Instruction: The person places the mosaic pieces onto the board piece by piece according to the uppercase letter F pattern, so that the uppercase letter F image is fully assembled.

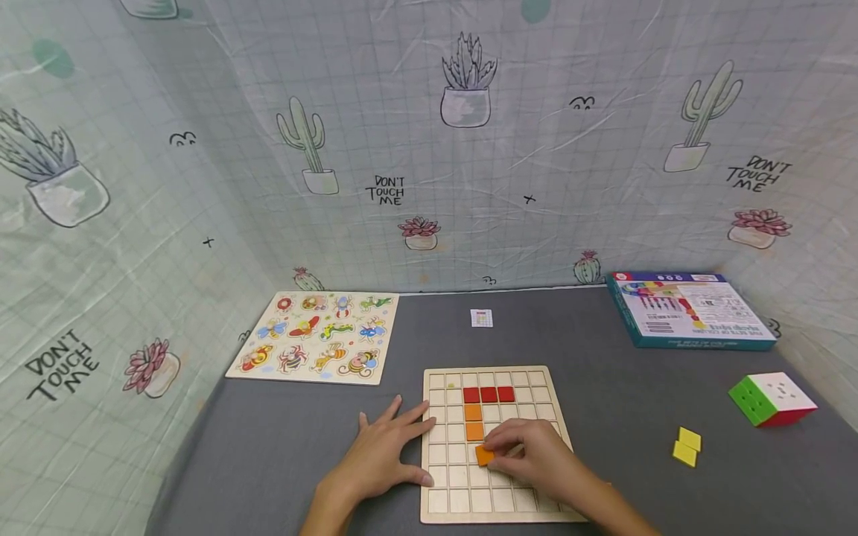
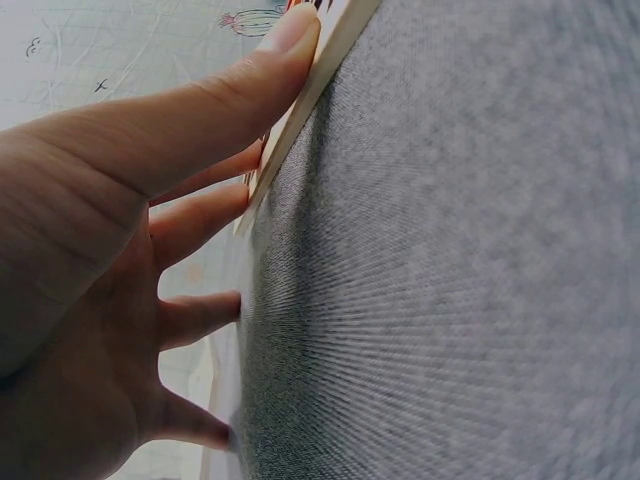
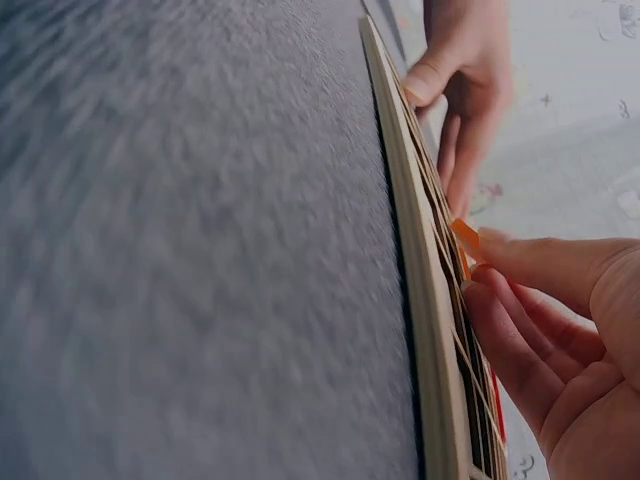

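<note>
One orange tile (image 1: 483, 456) pinched between right hand's (image 1: 536, 455) thumb and fingers, over board (image 1: 459, 500), near orange squares (image 1: 474, 431); I judge edge grip keeps far side free. Left hand (image 1: 378, 452) spread, grips nothing, touches board edge, likely steadying.

And there's the puzzle cube (image 1: 772, 400), showing green, white and red; behind the cube lies a teal-edged box (image 1: 697, 311), well to the cube's left an insect picture board (image 1: 313, 339), and past the box rises cactus-print cloth (image 1: 550, 149)!
</note>
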Available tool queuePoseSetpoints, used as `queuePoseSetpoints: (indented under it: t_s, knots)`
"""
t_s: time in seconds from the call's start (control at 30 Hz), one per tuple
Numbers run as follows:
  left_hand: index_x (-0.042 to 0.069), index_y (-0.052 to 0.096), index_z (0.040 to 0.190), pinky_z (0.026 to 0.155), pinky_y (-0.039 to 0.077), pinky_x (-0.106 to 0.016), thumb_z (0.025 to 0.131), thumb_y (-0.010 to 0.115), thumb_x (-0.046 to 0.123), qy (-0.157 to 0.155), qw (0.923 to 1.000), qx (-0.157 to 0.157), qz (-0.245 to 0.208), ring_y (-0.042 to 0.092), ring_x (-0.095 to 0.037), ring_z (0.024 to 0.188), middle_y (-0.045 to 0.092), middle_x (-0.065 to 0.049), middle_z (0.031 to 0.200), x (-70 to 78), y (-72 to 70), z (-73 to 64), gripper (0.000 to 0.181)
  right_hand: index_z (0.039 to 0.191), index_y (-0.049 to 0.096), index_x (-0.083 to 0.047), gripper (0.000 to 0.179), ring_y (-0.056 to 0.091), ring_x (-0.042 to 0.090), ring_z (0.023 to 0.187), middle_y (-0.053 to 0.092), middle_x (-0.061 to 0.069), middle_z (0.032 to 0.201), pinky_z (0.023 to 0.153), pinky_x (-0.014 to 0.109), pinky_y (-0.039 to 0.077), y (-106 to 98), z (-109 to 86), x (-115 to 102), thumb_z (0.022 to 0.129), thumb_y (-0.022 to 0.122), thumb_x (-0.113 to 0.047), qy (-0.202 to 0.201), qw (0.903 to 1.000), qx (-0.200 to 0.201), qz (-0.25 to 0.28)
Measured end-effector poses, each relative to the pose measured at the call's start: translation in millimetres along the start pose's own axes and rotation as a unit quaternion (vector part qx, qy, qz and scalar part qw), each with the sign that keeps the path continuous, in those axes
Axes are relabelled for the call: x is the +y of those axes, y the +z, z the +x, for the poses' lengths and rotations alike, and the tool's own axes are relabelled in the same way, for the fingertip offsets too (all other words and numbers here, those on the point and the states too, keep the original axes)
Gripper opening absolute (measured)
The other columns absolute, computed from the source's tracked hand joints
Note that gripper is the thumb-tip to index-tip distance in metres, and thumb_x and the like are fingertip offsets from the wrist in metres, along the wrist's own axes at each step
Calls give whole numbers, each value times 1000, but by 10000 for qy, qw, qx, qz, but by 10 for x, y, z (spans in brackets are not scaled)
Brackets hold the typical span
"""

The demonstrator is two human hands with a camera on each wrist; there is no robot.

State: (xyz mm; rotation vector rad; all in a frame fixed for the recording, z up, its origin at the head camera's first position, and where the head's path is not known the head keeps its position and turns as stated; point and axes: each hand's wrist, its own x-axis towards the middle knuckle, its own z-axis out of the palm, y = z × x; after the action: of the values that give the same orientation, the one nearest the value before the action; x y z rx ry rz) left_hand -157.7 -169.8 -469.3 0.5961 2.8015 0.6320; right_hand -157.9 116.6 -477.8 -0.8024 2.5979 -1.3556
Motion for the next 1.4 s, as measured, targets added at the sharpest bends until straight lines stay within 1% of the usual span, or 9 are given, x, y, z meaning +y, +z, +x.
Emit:
queuePoseSetpoints:
  t_s: [0.23,0.33,0.47,0.7,0.93,1.4]
  knots:
    - [26,61,144,96,18,-95,69,86,55,-2,10000,-12,8,32,-47,153,48,2,160,14,-12,4,84,93,82,-12,13,68,0,86,78,-4,99,68,18,58,96,53,-47,80,86,-14,103,9996,181,-166]
    - [25,61,144,96,18,-95,69,86,55,-5,10000,-21,12,31,-47,153,47,2,161,12,-13,5,85,92,82,-12,13,68,-1,82,78,-3,97,68,17,57,114,75,-57,80,86,-13,92,9995,219,-210]
    - [25,61,144,95,17,-95,69,86,55,-9,10000,-34,9,31,-48,153,47,2,161,11,-16,3,85,91,81,-12,12,65,-2,80,78,-2,95,67,17,55,135,99,-73,80,85,-11,45,9994,215,-268]
    - [26,61,144,96,17,-95,68,86,56,-54,10000,-76,-26,31,-47,153,47,3,161,10,-18,-5,85,90,81,-12,12,58,-5,76,76,-5,93,66,17,51,171,103,-108,79,85,-12,122,9988,215,-434]
    - [26,61,144,96,17,-95,68,86,56,-54,9999,-72,-63,31,-47,153,47,3,161,6,-11,-6,86,88,81,-13,12,57,-5,75,74,-8,92,66,16,50,197,95,-100,78,86,-11,150,9977,252,-607]
    - [25,61,144,96,17,-95,68,86,55,-49,9999,-71,-62,31,-48,153,47,3,161,23,-17,-3,85,86,81,-13,13,57,-6,73,73,-8,90,65,16,49,184,105,-87,76,87,-8,227,9974,197,-648]
